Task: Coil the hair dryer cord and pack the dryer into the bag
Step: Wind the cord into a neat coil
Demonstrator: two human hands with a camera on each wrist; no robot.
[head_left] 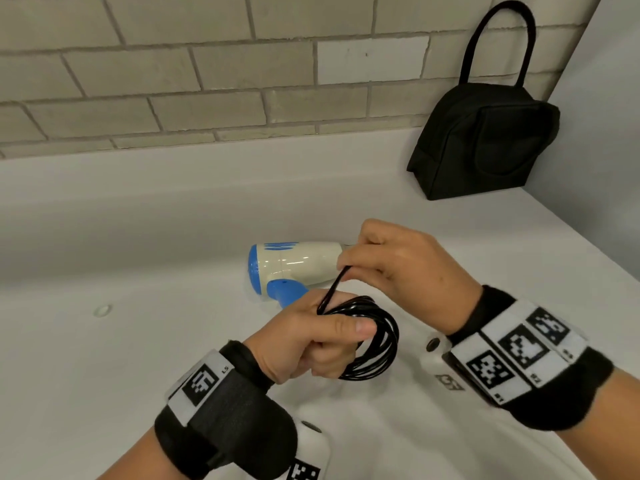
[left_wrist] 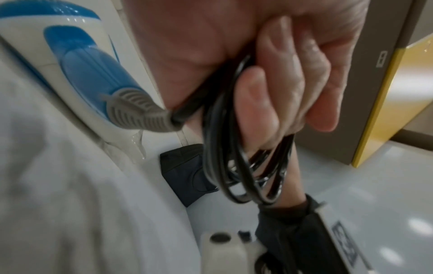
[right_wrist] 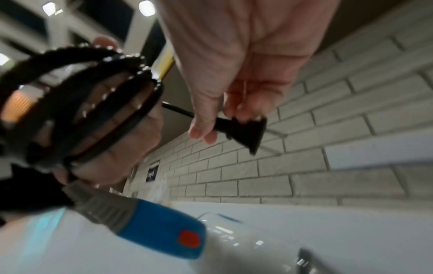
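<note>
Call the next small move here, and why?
Probably tuck the plug end into the coil. The left hand already grips a bundle of black cord loops, and the right hand pinches the plug with only a short free run left. The dryer lies on the counter; the bag stands apart.

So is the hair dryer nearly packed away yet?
About halfway. Most of the cord is already looped in the left hand. The right hand pinches the plug at the last short stretch, so the coiling is nearly finished. The hair dryer lies on the white counter, and the black bag stands by the wall, so packing is left.
</note>
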